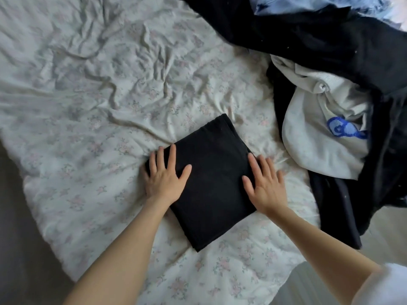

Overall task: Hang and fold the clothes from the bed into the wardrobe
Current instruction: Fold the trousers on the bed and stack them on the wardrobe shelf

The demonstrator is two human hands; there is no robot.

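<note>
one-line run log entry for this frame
stage: flattening fold | left hand: flat on folded black garment | right hand: flat on its right edge | unfolded pile: right, on bed

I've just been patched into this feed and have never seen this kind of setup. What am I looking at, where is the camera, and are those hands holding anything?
There is no machine here: a person works with two bare hands. The single picture comes from a wide-angle camera worn on the person's head, looking forward and down, so the arms reach in from the bottom edge.

The surface is a bed with a wrinkled floral sheet. In the middle lies a folded black garment. The left hand lies flat on its left edge and the right hand flat on its right edge, fingers straight. Neither grips anything; they look to be pressing or smoothing the fold.

At the upper right is a pile of unfolded clothes: a large dark garment, a white garment with a blue print and some light blue fabric. No wardrobe is in view.
</note>
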